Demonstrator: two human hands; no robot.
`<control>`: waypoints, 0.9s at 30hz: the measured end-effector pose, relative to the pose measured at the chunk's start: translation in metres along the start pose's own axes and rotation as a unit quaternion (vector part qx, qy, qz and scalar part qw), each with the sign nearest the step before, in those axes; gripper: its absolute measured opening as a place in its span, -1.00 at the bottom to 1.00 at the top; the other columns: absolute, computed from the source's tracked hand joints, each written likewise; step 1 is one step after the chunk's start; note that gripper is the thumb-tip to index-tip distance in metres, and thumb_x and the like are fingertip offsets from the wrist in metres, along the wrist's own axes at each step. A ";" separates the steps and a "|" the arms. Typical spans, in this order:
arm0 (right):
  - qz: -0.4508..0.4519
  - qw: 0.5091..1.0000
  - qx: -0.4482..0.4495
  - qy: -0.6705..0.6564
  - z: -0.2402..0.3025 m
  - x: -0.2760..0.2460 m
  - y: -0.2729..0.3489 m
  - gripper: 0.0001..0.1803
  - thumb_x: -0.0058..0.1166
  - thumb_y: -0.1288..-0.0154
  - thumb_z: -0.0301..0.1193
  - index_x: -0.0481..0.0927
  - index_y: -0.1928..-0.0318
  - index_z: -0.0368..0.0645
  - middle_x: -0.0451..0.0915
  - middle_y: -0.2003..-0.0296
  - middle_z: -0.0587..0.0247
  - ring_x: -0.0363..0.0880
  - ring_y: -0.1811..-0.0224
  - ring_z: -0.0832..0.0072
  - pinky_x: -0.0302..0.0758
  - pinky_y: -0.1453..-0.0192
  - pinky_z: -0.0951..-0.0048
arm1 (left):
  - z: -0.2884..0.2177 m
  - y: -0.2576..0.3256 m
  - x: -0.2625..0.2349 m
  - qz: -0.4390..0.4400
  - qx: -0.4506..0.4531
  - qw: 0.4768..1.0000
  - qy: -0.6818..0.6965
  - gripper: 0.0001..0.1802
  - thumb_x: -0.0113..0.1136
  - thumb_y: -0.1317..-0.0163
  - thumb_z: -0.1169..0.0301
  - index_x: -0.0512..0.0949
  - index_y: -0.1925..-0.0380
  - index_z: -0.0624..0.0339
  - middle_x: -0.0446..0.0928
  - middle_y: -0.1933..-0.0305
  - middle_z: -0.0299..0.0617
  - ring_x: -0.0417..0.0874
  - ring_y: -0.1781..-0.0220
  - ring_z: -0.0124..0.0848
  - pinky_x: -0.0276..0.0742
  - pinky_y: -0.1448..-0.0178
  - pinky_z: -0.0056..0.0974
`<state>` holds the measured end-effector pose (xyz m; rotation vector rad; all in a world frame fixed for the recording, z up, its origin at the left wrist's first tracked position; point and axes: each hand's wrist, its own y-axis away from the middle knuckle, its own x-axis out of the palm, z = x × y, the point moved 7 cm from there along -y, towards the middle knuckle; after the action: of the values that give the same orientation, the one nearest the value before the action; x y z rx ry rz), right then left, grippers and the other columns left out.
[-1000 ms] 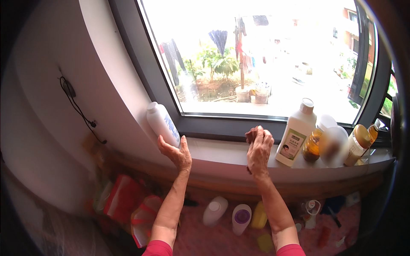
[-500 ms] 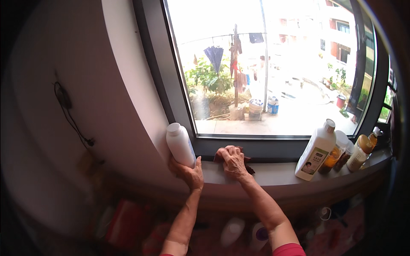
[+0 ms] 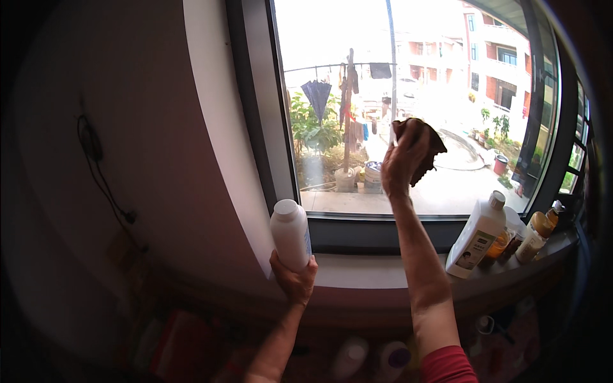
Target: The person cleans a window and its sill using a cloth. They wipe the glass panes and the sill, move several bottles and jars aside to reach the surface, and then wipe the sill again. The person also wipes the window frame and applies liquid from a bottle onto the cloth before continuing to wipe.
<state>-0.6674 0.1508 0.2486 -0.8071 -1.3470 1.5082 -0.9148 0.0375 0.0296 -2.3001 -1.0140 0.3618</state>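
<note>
My left hand point(image 3: 295, 279) is closed round the lower part of a white plastic bottle point(image 3: 291, 233) with a white screw cap. It holds the bottle upright at the left end of the windowsill point(image 3: 357, 273); whether the base touches the sill is hidden by my hand. My right hand point(image 3: 403, 159) is raised in front of the window pane point(image 3: 332, 159), closed on a dark brown cloth point(image 3: 429, 150). Part of the cloth hangs beyond my fingers. From this angle I cannot tell whether it touches the glass.
On the sill's right stand a large white bottle point(image 3: 477, 236) with a label, amber jars point(image 3: 497, 247) and a gold-capped bottle point(image 3: 535, 237). A dark window frame point(image 3: 357, 237) borders the sill. A black cable point(image 3: 105, 182) hangs on the left wall. Blurred bottles point(image 3: 350, 357) are below.
My right hand has lifted the cloth off the sill, up and right to in front of the pane. My left hand still holds the white bottle. The whole view has shifted slightly.
</note>
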 end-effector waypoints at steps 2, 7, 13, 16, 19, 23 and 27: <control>0.063 0.995 -0.041 -0.061 0.019 0.017 0.018 -0.22 0.02 -0.10 -0.77 0.16 -0.38 -0.27 0.11 -0.29 -0.26 0.19 -0.29 -0.12 0.14 -0.38 0.05 | 0.003 0.002 0.004 0.005 0.000 1.000 0.023 -0.17 0.45 0.06 0.38 0.18 -0.19 0.28 0.39 -0.06 0.02 0.47 -0.08 -0.16 0.39 -0.18 -0.09; 0.309 0.922 -0.193 -0.132 0.058 0.018 0.095 -0.49 0.05 -0.11 -0.64 0.54 -0.11 0.00 0.27 -0.21 0.09 0.30 -0.24 0.06 0.32 -0.29 0.07 | 0.006 0.003 0.002 0.008 0.001 0.999 0.036 -0.12 0.53 0.12 0.38 0.20 -0.17 0.29 0.43 -0.05 0.10 0.52 -0.07 -0.08 0.43 -0.16 -0.06; 0.524 0.822 -0.160 -0.154 0.001 -0.008 0.163 -0.72 0.08 -0.15 -0.53 0.59 0.10 0.02 0.35 -0.05 0.22 0.35 -0.13 0.18 0.40 -0.20 0.20 | -0.005 0.012 0.021 0.068 -0.049 0.996 -0.013 -0.12 0.54 0.05 0.28 0.19 -0.19 0.22 0.48 -0.05 0.06 0.56 -0.07 -0.08 0.47 -0.11 -0.06; 0.579 0.802 -0.018 -0.143 -0.036 -0.028 0.169 -0.62 -0.01 -0.13 -0.61 0.55 0.04 0.03 0.38 0.02 0.15 0.37 -0.09 0.08 0.37 -0.21 0.17 | -0.020 0.023 0.038 0.095 -0.020 0.995 0.034 -0.14 0.52 0.02 0.29 0.17 -0.19 0.21 0.47 -0.06 0.05 0.56 -0.08 -0.09 0.48 -0.09 -0.07; 0.598 0.792 -0.012 -0.121 -0.052 -0.063 0.173 -0.60 0.02 -0.07 -0.62 0.53 0.04 -0.01 0.39 0.06 0.08 0.37 -0.08 0.05 0.37 -0.18 0.15 | -0.027 0.039 0.061 0.124 -0.027 0.990 0.065 -0.15 0.52 0.01 0.29 0.17 -0.19 0.21 0.46 -0.05 0.04 0.55 -0.08 -0.10 0.49 -0.06 -0.08; 0.551 0.824 0.006 -0.129 -0.079 -0.136 0.187 -0.58 0.05 0.02 -0.60 0.49 0.06 -0.05 0.42 0.13 0.09 0.39 -0.03 0.03 0.35 -0.19 0.14 | -0.041 0.063 0.096 0.181 0.001 0.981 0.072 -0.10 0.48 -0.02 0.26 0.08 -0.22 0.20 0.39 -0.06 0.09 0.54 -0.01 -0.03 0.49 0.00 -0.01; 0.538 0.841 0.001 -0.057 -0.060 -0.212 0.172 -0.53 0.07 0.02 -0.66 0.50 0.03 -0.02 0.37 0.14 0.10 0.42 0.06 0.08 0.52 0.03 0.15 | -0.067 0.091 0.130 0.228 0.048 0.968 0.092 -0.08 0.45 -0.05 0.27 0.02 -0.25 0.20 0.28 -0.12 0.15 0.46 -0.07 0.07 0.46 -0.03 0.04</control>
<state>-0.5734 -0.0191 0.0470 -1.6541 -0.9563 2.4214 -0.7440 0.0582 0.0251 -2.4105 -0.3613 0.3611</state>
